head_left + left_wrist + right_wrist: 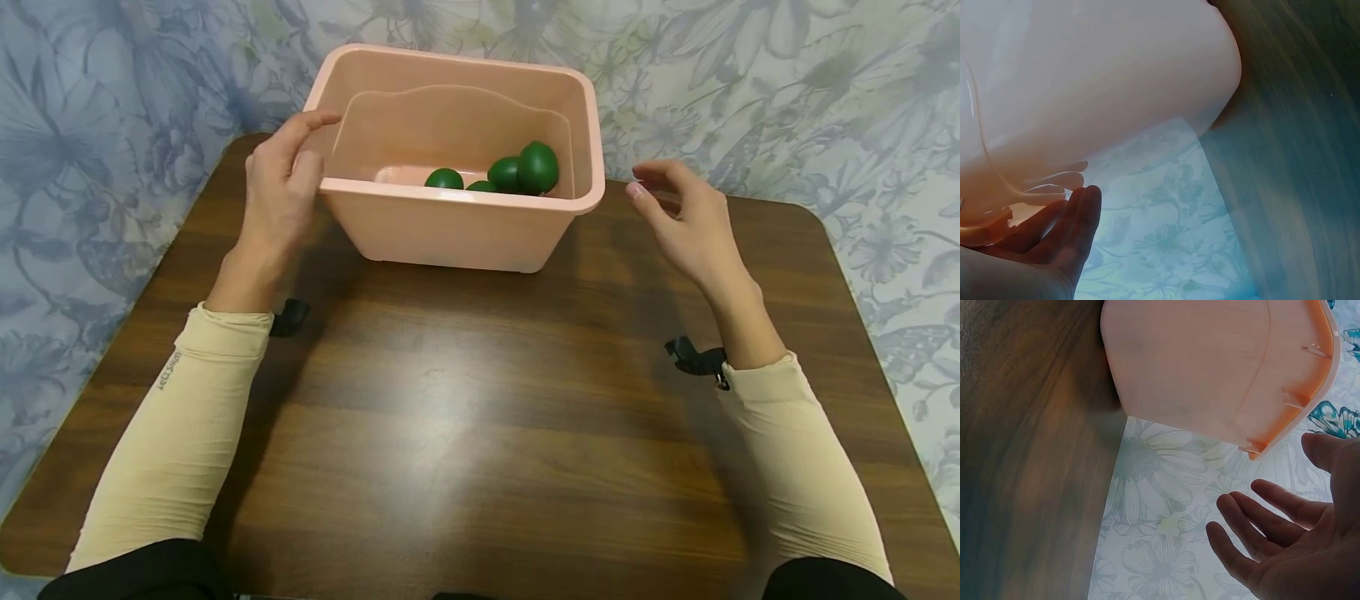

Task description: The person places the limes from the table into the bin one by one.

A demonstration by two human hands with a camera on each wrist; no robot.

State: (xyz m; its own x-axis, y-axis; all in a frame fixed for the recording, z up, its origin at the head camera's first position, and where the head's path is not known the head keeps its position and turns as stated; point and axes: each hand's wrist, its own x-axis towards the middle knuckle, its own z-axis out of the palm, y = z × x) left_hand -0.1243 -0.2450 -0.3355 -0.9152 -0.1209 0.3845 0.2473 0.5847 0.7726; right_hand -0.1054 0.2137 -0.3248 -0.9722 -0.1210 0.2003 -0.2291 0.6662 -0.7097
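A pale pink plastic bin (pixel 450 225) stands on the wooden table, close to the wall. Several dark green, avocado-like fruits (pixel 538 168) lie inside it, mostly toward the right; the front wall partly hides them. My left hand (pixel 281 179) grips the bin's left rim near the front corner. In the left wrist view, that hand's fingers (pixel 1082 215) reach under the rim against the outer side wall. Off the bin's right end, my right hand (pixel 690 217) hovers apart from it with nothing in it. Its fingers (pixel 1260 519) are spread and slightly bent in the right wrist view.
The brown wooden table (pixel 450 400) has rounded back corners. Floral wallpaper (pixel 750 92) covers the wall behind and at both sides. A small black wrist mount (pixel 693 358) juts from the right sleeve, and another black mount (pixel 291 317) from the left one.
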